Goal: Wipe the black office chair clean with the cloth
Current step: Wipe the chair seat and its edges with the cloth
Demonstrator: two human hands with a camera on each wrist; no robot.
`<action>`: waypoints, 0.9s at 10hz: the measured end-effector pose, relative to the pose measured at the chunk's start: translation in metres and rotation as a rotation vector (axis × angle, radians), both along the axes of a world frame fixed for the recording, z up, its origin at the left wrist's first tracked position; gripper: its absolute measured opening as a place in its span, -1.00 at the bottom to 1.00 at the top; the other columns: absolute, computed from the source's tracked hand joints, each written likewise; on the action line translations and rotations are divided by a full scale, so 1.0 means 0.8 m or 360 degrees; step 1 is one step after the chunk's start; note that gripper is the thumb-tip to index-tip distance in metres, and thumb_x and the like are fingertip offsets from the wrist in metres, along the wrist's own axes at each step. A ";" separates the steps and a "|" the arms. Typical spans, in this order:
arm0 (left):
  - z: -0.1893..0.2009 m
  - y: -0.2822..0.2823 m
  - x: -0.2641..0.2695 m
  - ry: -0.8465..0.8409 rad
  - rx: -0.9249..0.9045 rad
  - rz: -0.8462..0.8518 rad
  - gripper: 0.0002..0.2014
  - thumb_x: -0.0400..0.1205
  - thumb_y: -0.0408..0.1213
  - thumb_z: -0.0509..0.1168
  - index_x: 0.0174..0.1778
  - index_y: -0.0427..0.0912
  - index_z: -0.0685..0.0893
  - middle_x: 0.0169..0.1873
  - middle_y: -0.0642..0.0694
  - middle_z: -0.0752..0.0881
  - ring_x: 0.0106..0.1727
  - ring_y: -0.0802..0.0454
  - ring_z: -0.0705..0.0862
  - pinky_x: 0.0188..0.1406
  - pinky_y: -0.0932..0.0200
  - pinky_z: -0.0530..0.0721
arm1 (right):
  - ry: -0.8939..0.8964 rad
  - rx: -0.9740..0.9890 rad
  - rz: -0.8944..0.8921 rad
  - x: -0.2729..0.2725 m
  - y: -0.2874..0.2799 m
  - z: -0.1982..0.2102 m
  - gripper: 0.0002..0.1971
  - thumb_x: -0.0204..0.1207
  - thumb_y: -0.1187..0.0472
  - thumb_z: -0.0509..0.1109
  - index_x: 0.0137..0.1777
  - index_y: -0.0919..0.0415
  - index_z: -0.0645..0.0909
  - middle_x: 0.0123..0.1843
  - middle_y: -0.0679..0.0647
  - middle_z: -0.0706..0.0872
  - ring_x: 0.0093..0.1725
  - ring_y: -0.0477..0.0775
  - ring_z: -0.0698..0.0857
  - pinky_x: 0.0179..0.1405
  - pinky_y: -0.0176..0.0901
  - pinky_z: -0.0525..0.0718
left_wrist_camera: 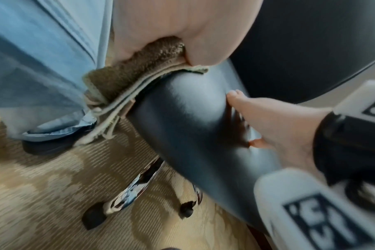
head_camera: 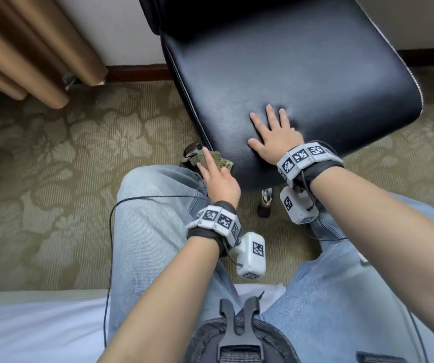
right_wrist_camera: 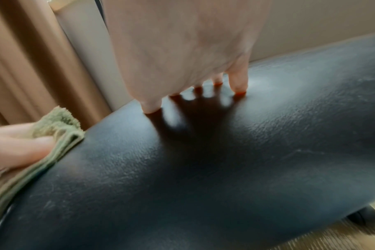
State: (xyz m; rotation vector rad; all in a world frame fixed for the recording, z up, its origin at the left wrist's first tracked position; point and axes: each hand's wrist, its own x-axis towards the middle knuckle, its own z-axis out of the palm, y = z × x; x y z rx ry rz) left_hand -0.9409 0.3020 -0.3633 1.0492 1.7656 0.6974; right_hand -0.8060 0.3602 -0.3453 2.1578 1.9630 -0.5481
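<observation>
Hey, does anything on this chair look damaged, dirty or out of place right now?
Faint pale scuff lines mark the black leather chair seat near its front edge. Otherwise nothing stands out: the left hand presses the folded green cloth on the corner, and the right hand lies flat.

No readable words, brands or numbers are showing anywhere — only black-and-white square code patterns are sitting on the white wrist bands and the white camera blocks below them, and those are carrying no legible letters.
</observation>
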 end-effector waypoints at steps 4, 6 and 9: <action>-0.017 -0.038 0.011 -0.0064 0.0122 0.0126 -0.38 0.73 -0.43 0.01 0.64 0.07 -0.06 0.65 -0.21 -0.09 0.65 -0.12 0.04 0.45 0.35 0.18 | -0.0006 -0.0024 0.0014 0.003 -0.001 0.003 -0.38 0.65 -0.20 -0.03 0.63 -0.19 -0.19 0.68 0.01 -0.25 0.65 0.17 -0.22 0.52 0.24 0.18; -0.034 -0.053 0.023 -0.0185 0.0125 0.0345 -0.40 0.72 -0.46 0.01 0.64 -0.03 -0.03 0.65 -0.16 -0.02 0.64 0.00 0.03 0.07 0.76 -0.03 | -0.0003 -0.0037 0.0022 0.003 -0.001 0.004 -0.38 0.64 -0.21 -0.02 0.63 -0.20 -0.19 0.68 0.00 -0.26 0.65 0.16 -0.22 0.52 0.24 0.18; -0.027 -0.009 0.023 -0.0323 0.0106 0.0677 -0.42 0.71 -0.44 0.00 0.65 -0.05 0.04 0.63 -0.15 0.11 0.63 -0.01 0.11 0.54 0.26 0.05 | 0.0015 -0.0044 0.0020 0.006 0.000 0.006 -0.38 0.64 -0.22 -0.01 0.62 -0.24 -0.18 0.68 -0.04 -0.25 0.65 0.13 -0.21 0.50 0.23 0.20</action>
